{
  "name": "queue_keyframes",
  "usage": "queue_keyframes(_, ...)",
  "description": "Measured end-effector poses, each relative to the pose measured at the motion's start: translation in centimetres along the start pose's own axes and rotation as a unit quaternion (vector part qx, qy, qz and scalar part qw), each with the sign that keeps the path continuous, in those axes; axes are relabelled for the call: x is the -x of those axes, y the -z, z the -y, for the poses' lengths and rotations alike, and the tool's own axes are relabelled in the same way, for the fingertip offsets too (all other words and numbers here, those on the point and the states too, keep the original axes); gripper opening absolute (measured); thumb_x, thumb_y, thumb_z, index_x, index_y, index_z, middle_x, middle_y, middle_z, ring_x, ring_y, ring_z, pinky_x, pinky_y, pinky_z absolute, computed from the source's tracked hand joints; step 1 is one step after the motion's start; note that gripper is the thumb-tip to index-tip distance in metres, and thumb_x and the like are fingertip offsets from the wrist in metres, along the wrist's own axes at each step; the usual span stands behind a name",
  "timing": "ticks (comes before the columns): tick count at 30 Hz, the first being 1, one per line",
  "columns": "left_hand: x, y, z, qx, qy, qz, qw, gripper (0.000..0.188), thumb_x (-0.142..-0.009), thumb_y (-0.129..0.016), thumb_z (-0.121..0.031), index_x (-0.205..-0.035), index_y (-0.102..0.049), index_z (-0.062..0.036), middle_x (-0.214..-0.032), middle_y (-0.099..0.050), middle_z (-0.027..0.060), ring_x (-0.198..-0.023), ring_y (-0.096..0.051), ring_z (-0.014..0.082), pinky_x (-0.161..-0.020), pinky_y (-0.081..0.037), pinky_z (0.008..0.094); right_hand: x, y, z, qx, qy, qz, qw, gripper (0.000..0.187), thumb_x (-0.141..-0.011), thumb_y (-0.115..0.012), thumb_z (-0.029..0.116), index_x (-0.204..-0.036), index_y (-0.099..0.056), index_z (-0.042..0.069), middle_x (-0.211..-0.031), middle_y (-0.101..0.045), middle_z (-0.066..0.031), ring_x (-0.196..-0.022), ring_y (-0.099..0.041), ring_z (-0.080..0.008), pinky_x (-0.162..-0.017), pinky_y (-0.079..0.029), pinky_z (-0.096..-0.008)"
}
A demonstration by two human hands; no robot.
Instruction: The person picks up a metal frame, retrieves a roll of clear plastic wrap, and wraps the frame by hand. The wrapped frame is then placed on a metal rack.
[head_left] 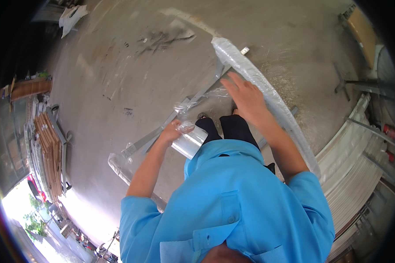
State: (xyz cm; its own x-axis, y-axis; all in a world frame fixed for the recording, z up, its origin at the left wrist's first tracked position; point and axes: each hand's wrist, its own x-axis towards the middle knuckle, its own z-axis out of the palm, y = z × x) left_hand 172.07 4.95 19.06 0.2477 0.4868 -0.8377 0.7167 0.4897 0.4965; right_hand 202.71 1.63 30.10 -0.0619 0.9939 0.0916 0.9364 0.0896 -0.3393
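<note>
My left hand (174, 132) is closed on a roll of clear stretch film (191, 143), held low beside my left leg. A thin strip of loose film (213, 93) runs from near the roll toward the right. My right hand (249, 98) has its fingers stretched out with nothing in them, slightly blurred, over the inner side of a long film-wrapped bar (267, 89). Whether it touches the bar I cannot tell. A grey metal rail (156, 133) crosses behind my left hand. Another wrapped bar (120, 170) shows at the lower left, partly hidden by my arm.
On the right lie long pale panels (349, 160) on a metal rack. Stacked brown boards (48, 142) stand on a cart at the left. A brown board (362, 35) is at the far right. Dark scraps (162, 41) lie on the concrete floor (105, 52) ahead.
</note>
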Motion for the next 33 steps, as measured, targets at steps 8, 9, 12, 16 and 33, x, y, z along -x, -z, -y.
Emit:
queue_keyframes(8, 1.5, 1.9, 3.9, 0.322, 0.108, 0.071, 0.938, 0.052, -0.085, -0.07, -0.031, -0.121, -0.051, 0.0016, -0.113, -0.059, 0.016, -0.094, -0.064, 0.0227, -0.081, -0.056, 0.0362, 4.9, -10.6, 9.6, -0.167, 0.272, 0.101, 0.942, 0.04, -0.075, -0.063, 0.015, -0.114, -0.056, 0.01, -0.104, -0.056, -0.0083, -0.094, -0.058, -0.0264, -0.077, -0.05, -0.0394)
queue_keyframes(9, 2.0, 2.2, 4.1, 0.35, 0.112, 0.078, 0.927, 0.05, -0.087, -0.068, -0.031, -0.121, -0.051, 0.0009, -0.116, -0.058, 0.016, -0.096, -0.063, 0.0227, -0.082, -0.056, 0.0364, 4.9, -11.5, 10.8, -0.156, 0.277, 0.088, 0.944, 0.037, -0.076, -0.061, 0.015, -0.112, -0.056, 0.01, -0.102, -0.055, -0.0083, -0.092, -0.059, -0.0262, -0.076, -0.051, -0.0388)
queue_keyframes(12, 3.4, 3.0, 4.9, 0.439, 0.125, 0.104, 0.883, 0.046, -0.093, -0.059, -0.036, -0.121, -0.051, -0.0009, -0.114, -0.059, 0.0147, -0.1, -0.062, 0.0217, -0.083, -0.055, 0.0384, 4.3, -12.6, 12.7, -0.143, 0.273, 0.095, 0.946, 0.034, -0.076, -0.061, 0.014, -0.109, -0.055, 0.01, -0.095, -0.054, -0.0084, -0.083, -0.062, -0.027, -0.072, -0.052, -0.037)
queue_keyframes(16, 5.9, 5.0, 5.8, 0.372, 0.046, 0.034, 0.926, 0.048, -0.094, -0.055, -0.037, -0.126, -0.049, -0.0012, -0.116, -0.059, 0.0101, -0.108, -0.057, 0.0219, -0.089, -0.048, 0.0372, 3.5, -12.5, 13.0, -0.234, 0.142, 0.152, 0.95, 0.029, -0.073, -0.065, 0.011, -0.101, -0.056, 0.007, -0.092, -0.057, -0.0108, -0.076, -0.064, -0.0302, -0.067, -0.054, -0.0366)
queue_keyframes(33, 12.9, 7.3, 6.2, 0.377, -0.149, 0.051, 0.913, 0.018, -0.092, -0.06, -0.025, -0.094, -0.06, -0.0061, -0.086, -0.063, 0.0017, -0.075, -0.056, 0.0093, -0.069, -0.045, 0.0247, 3.1, -9.9, 14.6, -0.28, 0.156, 0.015, 0.947, 0.059, -0.072, -0.068, 0.005, -0.128, -0.049, 0.009, -0.106, -0.064, -0.01, -0.084, -0.065, -0.0286, -0.071, -0.054, -0.0372)
